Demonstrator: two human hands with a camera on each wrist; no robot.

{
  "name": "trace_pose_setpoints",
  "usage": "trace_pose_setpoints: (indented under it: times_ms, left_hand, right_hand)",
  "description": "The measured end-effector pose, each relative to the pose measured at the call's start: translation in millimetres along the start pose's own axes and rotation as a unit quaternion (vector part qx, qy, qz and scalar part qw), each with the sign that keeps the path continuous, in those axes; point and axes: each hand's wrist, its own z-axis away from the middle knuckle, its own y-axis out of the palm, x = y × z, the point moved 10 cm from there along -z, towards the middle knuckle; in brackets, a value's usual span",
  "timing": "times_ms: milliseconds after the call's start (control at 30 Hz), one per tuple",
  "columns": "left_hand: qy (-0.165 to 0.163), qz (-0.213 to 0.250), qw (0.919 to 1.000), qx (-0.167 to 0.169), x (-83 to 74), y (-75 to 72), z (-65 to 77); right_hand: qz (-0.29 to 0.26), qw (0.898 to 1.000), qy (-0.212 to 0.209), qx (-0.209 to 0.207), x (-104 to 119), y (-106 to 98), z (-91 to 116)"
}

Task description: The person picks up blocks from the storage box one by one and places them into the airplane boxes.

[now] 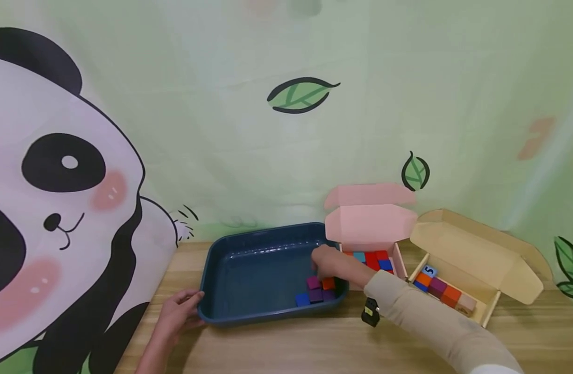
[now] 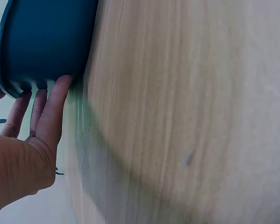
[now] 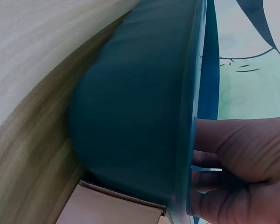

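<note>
A dark blue tray [image 1: 263, 236] stands on the wooden table. My left hand [image 1: 181, 307] is at its left end. In the left wrist view, the fairly straight fingers [image 2: 51, 112] touch the tray's outer wall [image 2: 46, 42], with the thumb near the rim. My right hand [image 1: 330, 262] reaches over the tray's right side. The right wrist view shows its fingers [image 3: 207, 140] passing beyond the rim [image 3: 189, 107], which hides the fingertips and anything between them. Just below this hand, several purple, orange and blue cubes [image 1: 315, 295] sit in the tray's front right corner.
Right of the tray, an open pink box [image 1: 398, 259] contains red, blue and teal cubes, partly covered by my right forearm. Farther right, an open yellow box [image 1: 489, 306] holds a row of coloured cubes. A panda-printed backdrop [image 1: 221, 130] hangs behind the table.
</note>
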Motion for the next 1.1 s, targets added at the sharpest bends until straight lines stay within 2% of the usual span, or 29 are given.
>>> trace_pose_setpoints:
  times_ms: [233, 367, 533, 667, 867, 1100]
  left_hand:
    - [-0.001, 0.005, 1.0, -0.007, 1.7, -0.2, -1.6]
    - [-0.004, 0.01, 0.9999, -0.007, 4.0, -1.4, -0.8]
    - [-0.003, 0.007, 0.9999, -0.008, 2.0, -1.5, -3.2]
    - [0.004, 0.005, 1.0, -0.003, -2.0, -0.9, -5.8]
    - [0.001, 0.009, 0.9999, -0.008, 1.2, -4.2, -3.9]
    - [0.009, 0.015, 0.9999, 0.0, 0.7, 0.5, -1.0]
  right_hand:
    - [-0.007, 0.999, -0.017, -0.05, 2, -17, 4]
    - [-0.03, 0.997, -0.026, -0.073, 3, -25, 11]
    - [-0.066, 0.991, -0.047, -0.105, 5, -36, 22]
    - [-0.073, 0.987, -0.062, -0.129, 6, -45, 28]
    - [-0.107, 0.978, -0.089, -0.158, 7, -54, 42]
    - [-0.132, 0.969, -0.068, -0.198, -12, -59, 60]
